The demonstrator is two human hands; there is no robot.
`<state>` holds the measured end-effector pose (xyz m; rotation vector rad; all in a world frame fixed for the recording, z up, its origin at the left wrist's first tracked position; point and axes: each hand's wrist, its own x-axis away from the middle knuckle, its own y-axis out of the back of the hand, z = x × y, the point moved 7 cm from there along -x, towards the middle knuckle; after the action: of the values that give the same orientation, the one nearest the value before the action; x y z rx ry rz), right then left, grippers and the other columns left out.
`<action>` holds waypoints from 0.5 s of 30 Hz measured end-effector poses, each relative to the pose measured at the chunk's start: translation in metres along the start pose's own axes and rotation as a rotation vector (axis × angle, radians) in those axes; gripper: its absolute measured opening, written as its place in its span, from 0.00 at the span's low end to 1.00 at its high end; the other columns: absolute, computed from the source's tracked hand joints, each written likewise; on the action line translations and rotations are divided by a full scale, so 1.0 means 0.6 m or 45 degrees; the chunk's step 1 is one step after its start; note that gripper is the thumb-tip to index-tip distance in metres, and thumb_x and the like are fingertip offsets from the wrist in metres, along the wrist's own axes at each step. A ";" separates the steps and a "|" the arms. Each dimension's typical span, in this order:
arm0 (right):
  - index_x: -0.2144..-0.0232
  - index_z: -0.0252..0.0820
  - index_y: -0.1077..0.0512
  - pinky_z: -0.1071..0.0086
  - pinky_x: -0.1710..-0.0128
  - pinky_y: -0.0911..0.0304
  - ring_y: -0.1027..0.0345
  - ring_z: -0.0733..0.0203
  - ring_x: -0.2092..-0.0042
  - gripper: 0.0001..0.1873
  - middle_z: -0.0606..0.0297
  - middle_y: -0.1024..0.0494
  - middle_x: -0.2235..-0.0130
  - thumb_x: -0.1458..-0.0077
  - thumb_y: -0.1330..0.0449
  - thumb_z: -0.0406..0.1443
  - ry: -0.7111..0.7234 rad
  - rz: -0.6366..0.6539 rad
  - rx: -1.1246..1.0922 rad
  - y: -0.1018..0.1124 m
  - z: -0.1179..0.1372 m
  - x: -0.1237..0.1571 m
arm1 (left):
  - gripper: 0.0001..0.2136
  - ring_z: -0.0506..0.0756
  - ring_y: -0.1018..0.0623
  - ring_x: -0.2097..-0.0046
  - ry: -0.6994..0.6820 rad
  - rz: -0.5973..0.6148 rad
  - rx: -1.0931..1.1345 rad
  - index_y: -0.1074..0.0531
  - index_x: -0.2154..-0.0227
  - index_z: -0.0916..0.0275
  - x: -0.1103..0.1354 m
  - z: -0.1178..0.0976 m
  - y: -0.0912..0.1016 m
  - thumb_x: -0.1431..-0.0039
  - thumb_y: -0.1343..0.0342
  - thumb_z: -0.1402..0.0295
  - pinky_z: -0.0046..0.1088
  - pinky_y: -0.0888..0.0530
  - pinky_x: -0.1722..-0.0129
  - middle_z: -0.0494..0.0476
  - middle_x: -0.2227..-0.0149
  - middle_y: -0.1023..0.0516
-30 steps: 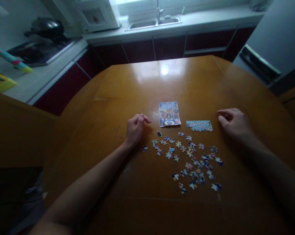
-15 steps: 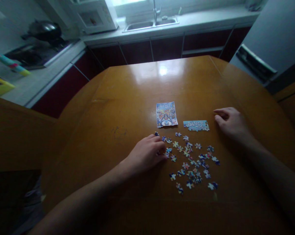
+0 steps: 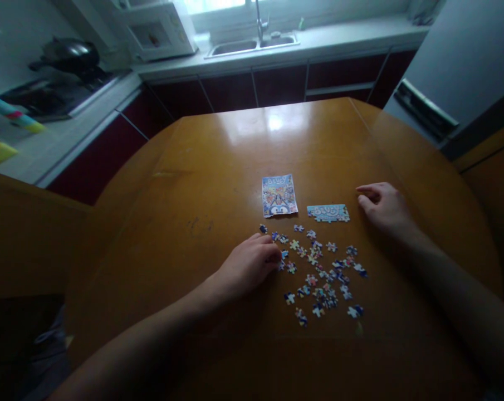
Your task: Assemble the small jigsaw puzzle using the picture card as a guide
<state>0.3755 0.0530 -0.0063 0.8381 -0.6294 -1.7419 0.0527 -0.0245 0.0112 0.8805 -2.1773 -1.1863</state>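
Observation:
My left hand (image 3: 252, 263) rests at the left edge of the loose jigsaw pieces (image 3: 312, 256), its fingers and thumb closed together. What lies between the fingertips is hidden. A dark blue puzzle piece (image 3: 263, 228) lies just beyond its knuckles. My right hand (image 3: 386, 209) lies on the table, fingers loosely bent, with a small gap between thumb and forefinger and nothing in it. Just left of it is a joined strip of light blue puzzle pieces (image 3: 328, 213) with lettering. A creased picture sheet (image 3: 279, 196) lies flat, left of the strip.
The wooden table (image 3: 218, 161) has rounded sides. Beyond it a counter holds a double sink (image 3: 235, 48) and a white microwave (image 3: 157, 33). A pan (image 3: 70, 53) stands on the stove at left, and a fridge (image 3: 464, 61) at right.
My left fingers have closed further, covering a puzzle piece that showed between them. The whole scene sits slightly further left as the camera turned. My right hand stays in place by the strip.

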 end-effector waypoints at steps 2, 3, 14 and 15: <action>0.59 0.40 0.20 0.55 0.57 0.28 0.26 0.51 0.62 0.15 0.52 0.22 0.57 0.48 0.41 0.38 0.002 -0.003 0.002 0.000 -0.001 0.000 | 0.02 0.58 0.27 0.56 -0.005 -0.010 0.017 0.23 0.66 0.57 0.001 0.002 0.000 0.40 0.39 0.71 0.36 0.28 0.58 0.55 0.60 0.25; 0.59 0.40 0.20 0.55 0.57 0.28 0.26 0.51 0.62 0.15 0.52 0.22 0.57 0.48 0.41 0.38 0.006 -0.005 0.001 -0.001 -0.002 0.000 | 0.03 0.58 0.27 0.56 -0.003 -0.011 0.028 0.23 0.66 0.56 0.001 0.003 0.000 0.40 0.38 0.71 0.36 0.27 0.58 0.55 0.59 0.25; 0.61 0.40 0.20 0.56 0.57 0.28 0.26 0.52 0.62 0.13 0.52 0.22 0.58 0.48 0.40 0.37 0.027 -0.041 -0.030 -0.007 -0.012 -0.005 | 0.05 0.56 0.26 0.59 -0.004 0.070 0.072 0.26 0.65 0.60 0.003 -0.007 -0.009 0.40 0.42 0.76 0.33 0.29 0.58 0.53 0.63 0.23; 0.62 0.40 0.20 0.56 0.57 0.28 0.26 0.51 0.62 0.13 0.52 0.22 0.58 0.48 0.40 0.36 0.024 -0.042 -0.030 -0.007 -0.012 -0.005 | 0.05 0.56 0.26 0.59 0.004 0.070 0.076 0.26 0.64 0.60 0.003 -0.007 -0.008 0.40 0.42 0.76 0.33 0.29 0.58 0.53 0.63 0.22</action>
<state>0.3791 0.0571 -0.0133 0.8515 -0.5843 -1.7656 0.0557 -0.0302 0.0092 0.8410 -2.2298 -1.0983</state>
